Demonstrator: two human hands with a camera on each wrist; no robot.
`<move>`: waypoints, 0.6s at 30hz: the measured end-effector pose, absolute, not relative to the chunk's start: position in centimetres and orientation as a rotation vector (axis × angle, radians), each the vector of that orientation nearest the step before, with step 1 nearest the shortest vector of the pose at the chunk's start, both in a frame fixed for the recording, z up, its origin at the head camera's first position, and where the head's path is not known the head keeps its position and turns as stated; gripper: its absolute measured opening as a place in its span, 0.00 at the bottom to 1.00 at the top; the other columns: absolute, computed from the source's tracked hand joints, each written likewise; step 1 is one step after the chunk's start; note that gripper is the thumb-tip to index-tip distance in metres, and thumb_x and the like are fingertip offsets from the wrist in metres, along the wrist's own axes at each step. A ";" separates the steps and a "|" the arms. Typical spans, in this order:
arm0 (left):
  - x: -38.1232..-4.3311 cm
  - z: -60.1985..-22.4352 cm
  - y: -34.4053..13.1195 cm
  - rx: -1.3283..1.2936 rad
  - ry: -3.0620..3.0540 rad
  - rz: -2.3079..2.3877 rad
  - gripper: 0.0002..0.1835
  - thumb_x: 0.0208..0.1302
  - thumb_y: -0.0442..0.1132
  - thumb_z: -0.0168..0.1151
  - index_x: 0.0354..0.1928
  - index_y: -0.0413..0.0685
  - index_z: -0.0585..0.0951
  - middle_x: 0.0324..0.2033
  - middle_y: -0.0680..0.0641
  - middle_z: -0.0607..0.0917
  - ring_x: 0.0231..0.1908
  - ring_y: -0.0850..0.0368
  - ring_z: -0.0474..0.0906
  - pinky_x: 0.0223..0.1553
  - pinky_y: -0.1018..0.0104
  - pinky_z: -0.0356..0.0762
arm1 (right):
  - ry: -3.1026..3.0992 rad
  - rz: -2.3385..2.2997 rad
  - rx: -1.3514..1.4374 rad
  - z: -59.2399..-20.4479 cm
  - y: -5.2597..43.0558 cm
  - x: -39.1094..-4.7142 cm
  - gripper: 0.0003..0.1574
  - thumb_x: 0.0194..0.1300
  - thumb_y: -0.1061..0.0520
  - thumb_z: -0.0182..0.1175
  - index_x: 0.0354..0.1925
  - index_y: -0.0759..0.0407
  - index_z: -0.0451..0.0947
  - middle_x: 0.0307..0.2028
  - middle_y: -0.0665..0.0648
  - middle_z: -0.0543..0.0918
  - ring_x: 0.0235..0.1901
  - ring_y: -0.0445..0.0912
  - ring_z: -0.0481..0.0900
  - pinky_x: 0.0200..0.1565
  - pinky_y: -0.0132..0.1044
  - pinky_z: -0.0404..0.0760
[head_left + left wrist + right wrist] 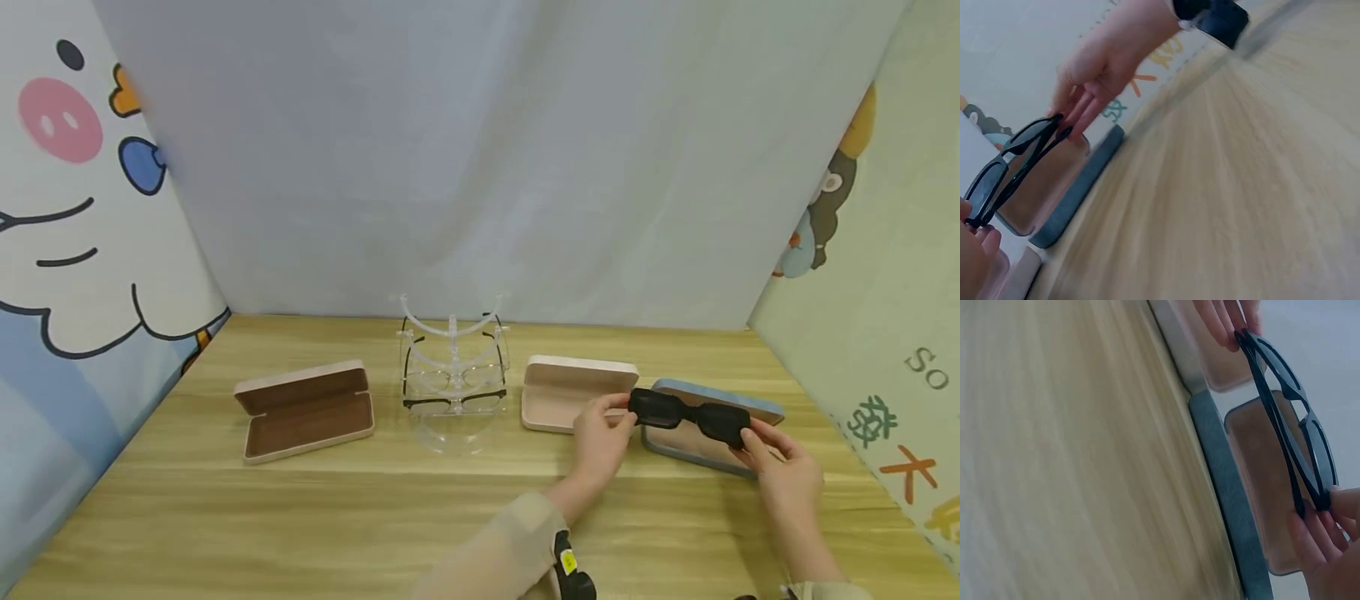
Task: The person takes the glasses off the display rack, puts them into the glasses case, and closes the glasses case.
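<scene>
Black sunglasses are held level between both hands, their temples folded in behind the lenses. My left hand pinches one end of the frame. At the opposite end, my right hand grips with thumb and fingers. Just under and behind the sunglasses, an open blue glasses case with a tan lining lies on the table. In the right wrist view, the folded temples of the sunglasses overlap the case's lining. An open white case with a pinkish lining sits beyond my left hand.
A clear plastic display stand at the table's middle bears eyeglasses on its tiers. Left of it lies another open white case with brown lining. Cloth walls enclose the wooden table at back and sides.
</scene>
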State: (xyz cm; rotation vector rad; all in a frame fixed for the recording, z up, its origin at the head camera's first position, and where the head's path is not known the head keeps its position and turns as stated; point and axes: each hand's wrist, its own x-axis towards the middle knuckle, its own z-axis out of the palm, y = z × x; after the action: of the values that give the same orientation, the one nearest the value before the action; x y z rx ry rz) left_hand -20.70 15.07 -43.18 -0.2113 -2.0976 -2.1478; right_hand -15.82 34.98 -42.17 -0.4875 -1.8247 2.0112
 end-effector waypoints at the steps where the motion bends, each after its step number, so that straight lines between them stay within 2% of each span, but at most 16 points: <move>1: -20.7 -43.3 15.2 -0.248 -2.134 -2.108 0.13 0.55 0.28 0.62 0.44 0.41 0.81 0.39 0.47 0.80 0.34 0.60 0.81 0.31 0.78 0.77 | -1.867 1.974 -0.530 -41.7 34.9 -15.6 0.09 0.55 0.57 0.64 0.38 0.49 0.81 0.34 0.40 0.76 0.26 0.34 0.82 0.32 0.23 0.79; 4: -20.7 -43.4 15.4 -0.343 -2.261 -1.963 0.15 0.55 0.30 0.62 0.47 0.41 0.80 0.40 0.46 0.81 0.37 0.61 0.80 0.36 0.78 0.76 | -2.024 1.822 -0.634 -41.1 35.2 -15.2 0.15 0.57 0.54 0.63 0.44 0.51 0.80 0.29 0.33 0.76 0.23 0.31 0.81 0.28 0.19 0.77; 8: -20.5 -43.2 15.4 -0.429 -2.442 -1.767 0.16 0.56 0.35 0.63 0.48 0.43 0.80 0.42 0.47 0.83 0.41 0.59 0.79 0.40 0.76 0.74 | -2.186 1.618 -0.709 -41.1 35.6 -15.3 0.26 0.60 0.52 0.60 0.54 0.63 0.73 0.24 0.29 0.73 0.21 0.28 0.79 0.26 0.20 0.76; 12: -20.3 -42.7 15.5 -0.507 -2.593 -1.574 0.17 0.57 0.40 0.63 0.49 0.46 0.80 0.46 0.50 0.82 0.47 0.58 0.76 0.47 0.71 0.72 | -2.327 1.398 -0.771 -41.3 36.0 -15.4 0.29 0.62 0.50 0.57 0.55 0.68 0.71 0.21 0.28 0.71 0.18 0.26 0.76 0.22 0.24 0.75; 14: -20.3 -42.6 15.7 -0.532 -2.661 -1.446 0.17 0.57 0.43 0.62 0.49 0.48 0.80 0.46 0.52 0.82 0.48 0.58 0.74 0.49 0.70 0.70 | -2.399 1.280 -0.777 -41.3 36.1 -15.3 0.28 0.63 0.50 0.55 0.55 0.68 0.71 0.23 0.33 0.75 0.17 0.26 0.75 0.20 0.25 0.73; 16: -20.3 -42.5 15.9 -0.550 -2.715 -1.318 0.18 0.57 0.45 0.62 0.49 0.50 0.80 0.46 0.54 0.82 0.47 0.58 0.73 0.48 0.70 0.69 | -2.447 1.186 -0.764 -41.3 36.2 -15.3 0.27 0.64 0.50 0.54 0.53 0.68 0.72 0.27 0.47 0.82 0.16 0.25 0.73 0.20 0.26 0.72; 18: -20.3 -42.5 16.1 -0.571 -2.764 -1.197 0.19 0.57 0.48 0.62 0.50 0.51 0.80 0.46 0.55 0.82 0.48 0.58 0.73 0.47 0.70 0.68 | -2.492 1.071 -0.746 -41.3 36.4 -15.4 0.25 0.64 0.51 0.54 0.51 0.68 0.74 0.34 0.60 0.84 0.15 0.23 0.70 0.19 0.26 0.71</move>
State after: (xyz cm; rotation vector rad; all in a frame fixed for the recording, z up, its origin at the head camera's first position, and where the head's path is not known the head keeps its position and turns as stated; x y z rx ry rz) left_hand -20.32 16.09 -42.54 -0.5713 -2.7644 -1.1973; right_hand -15.38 36.36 -41.33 -0.7463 -2.4919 1.0706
